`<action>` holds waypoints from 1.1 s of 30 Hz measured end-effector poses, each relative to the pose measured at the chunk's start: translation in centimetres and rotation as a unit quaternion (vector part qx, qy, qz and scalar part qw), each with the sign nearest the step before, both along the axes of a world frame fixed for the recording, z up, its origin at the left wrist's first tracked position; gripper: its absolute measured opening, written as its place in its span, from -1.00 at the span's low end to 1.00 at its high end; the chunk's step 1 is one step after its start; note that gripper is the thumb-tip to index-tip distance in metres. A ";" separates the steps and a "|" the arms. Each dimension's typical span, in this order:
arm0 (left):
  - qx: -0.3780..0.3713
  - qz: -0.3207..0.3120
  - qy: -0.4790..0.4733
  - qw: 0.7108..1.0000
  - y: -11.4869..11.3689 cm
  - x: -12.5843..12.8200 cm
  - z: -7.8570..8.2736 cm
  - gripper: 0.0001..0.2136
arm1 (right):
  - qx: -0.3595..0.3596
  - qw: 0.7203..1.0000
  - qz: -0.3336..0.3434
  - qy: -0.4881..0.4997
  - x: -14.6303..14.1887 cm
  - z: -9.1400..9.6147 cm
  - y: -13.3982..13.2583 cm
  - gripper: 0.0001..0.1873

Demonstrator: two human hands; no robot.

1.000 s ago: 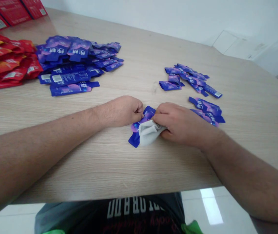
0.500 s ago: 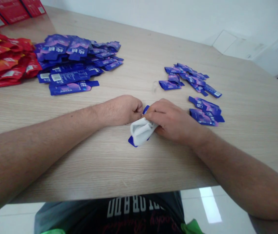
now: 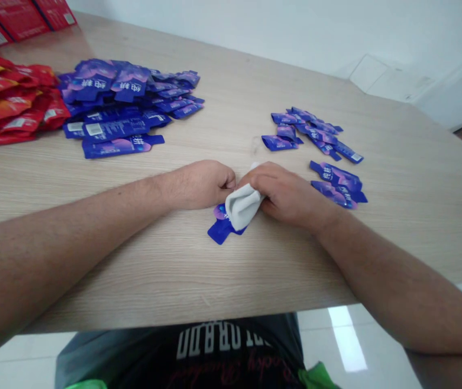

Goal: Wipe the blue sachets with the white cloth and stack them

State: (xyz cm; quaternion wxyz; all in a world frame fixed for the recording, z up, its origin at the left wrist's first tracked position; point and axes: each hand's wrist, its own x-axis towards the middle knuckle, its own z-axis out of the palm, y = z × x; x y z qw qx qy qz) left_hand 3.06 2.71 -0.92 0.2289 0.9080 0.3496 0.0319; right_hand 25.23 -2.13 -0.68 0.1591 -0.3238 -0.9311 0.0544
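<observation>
A blue and purple sachet (image 3: pixel 219 231) lies flat on the table between my hands, its spouted end toward me. My left hand (image 3: pixel 208 185) is closed at the sachet's left far side, fingertips pinched on its edge, which the hand itself mostly hides. Bunched in my right hand (image 3: pixel 281 189) is a white cloth (image 3: pixel 243 206), pressed on top of the sachet. The cloth and fingers cover the sachet's upper part, leaving the near end and a strip of printing visible.
Several blue sachets (image 3: pixel 113 127) are heaped at the left, beside a pile of red sachets (image 3: pixel 15 102). Red boxes (image 3: pixel 20 19) stand behind them. More blue sachets (image 3: pixel 320 132) lie spread at the right. The wooden table (image 3: pixel 166 281) ends close to my body.
My right hand has drawn the white cloth up and away from the sachet's near end, uncovering more of it. My left hand has barely moved.
</observation>
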 end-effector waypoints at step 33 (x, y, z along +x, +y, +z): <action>0.113 0.143 0.004 0.983 0.3 -1.1 3.6 -0.80 | 0.086 0.967 -0.236 0.045 3.9 1.2 1.8 -0.80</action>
